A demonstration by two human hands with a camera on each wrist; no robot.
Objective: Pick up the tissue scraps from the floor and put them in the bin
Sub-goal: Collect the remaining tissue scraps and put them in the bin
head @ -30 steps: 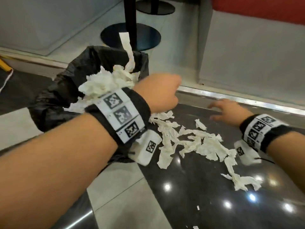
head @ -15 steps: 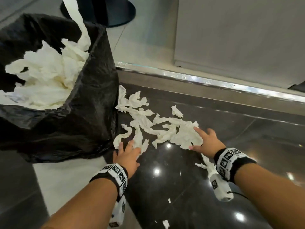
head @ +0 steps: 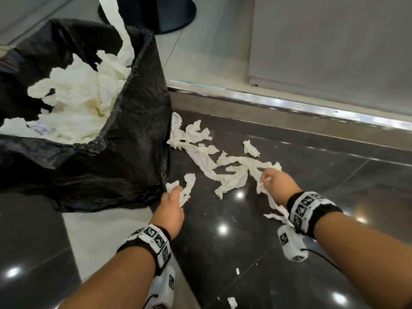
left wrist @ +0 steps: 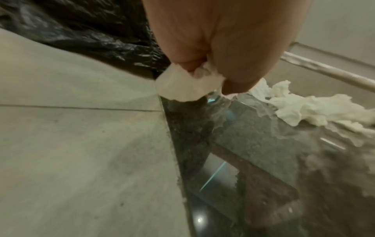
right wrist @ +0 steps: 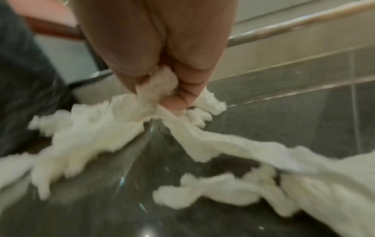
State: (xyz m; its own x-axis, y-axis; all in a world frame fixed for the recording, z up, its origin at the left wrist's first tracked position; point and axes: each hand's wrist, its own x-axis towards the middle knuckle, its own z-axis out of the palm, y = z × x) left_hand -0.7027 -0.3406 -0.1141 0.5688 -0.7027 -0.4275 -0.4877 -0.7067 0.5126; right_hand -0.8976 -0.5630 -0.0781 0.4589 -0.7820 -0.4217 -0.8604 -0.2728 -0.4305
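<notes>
White tissue scraps (head: 207,155) lie strewn on the dark glossy floor to the right of the bin (head: 124,157), which is lined with a black bag and holds a heap of tissue (head: 82,101). My left hand (head: 176,192) is at the bin's foot, its fingers curled round a small scrap (left wrist: 182,86). My right hand (head: 267,177) grips a bunch of scraps (right wrist: 160,89) at the right end of the pile, and a strip trails back toward my wrist (head: 274,204).
A metal threshold strip (head: 289,105) and a grey wall panel run behind the scraps. A black round table base (head: 165,14) stands beyond the bin. Small tissue crumbs (head: 231,302) lie near me on the dark tile. A pale tile (head: 100,230) sits left of my left forearm.
My left hand came down from the bin to the floor. Both hands went from flat on the scraps to curled round tissue; the right one has lifted its bunch slightly.
</notes>
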